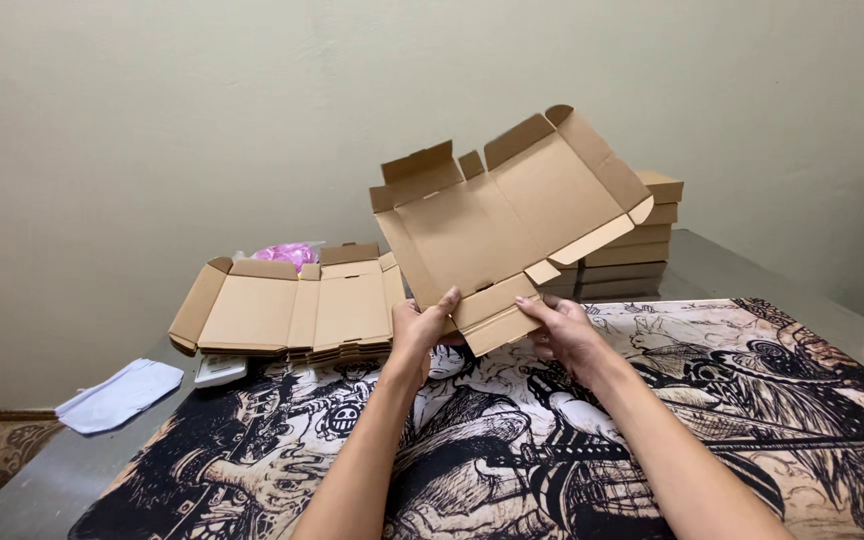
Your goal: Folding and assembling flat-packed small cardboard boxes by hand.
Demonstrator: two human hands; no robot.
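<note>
**Folding the near flap of a flat carton blank**

Nearest me, a black-and-tan printed illustration mat (pixel 572 450) covers the table from 6 o'clock outward. Over it, both forearms reach in.

Left hand (pixel 420 325): clamped on the lower left corner of the brown corrugated cardboard box blank (pixel 502 215), thumb on the inside face. Right hand (pixel 564 332): fingers closed on the narrow near flap, which is bent up toward me. The hands sit near each other, not touching. The blank is held in the air, tilted, its inner face toward the camera, side flaps partly raised at 12 and 2 o'clock.

My judgement on doing this fold well: keep the left thumb pinned along the score line as an anchor, and roll the flap over with the right fingers spread wide, so the crease follows the score instead of buckling the fluting. Keeping the blank low over the mat would steady it.

Further out, at 10 o'clock: a stack of flat unfolded brown carton blanks (pixel 292 305), a pink plastic bundle (pixel 290 253) behind it, white folded papers (pixel 117 395) at 9. At 1 o'clock: a pile of finished closed brown boxes (pixel 642 245) against the pale wall.
</note>
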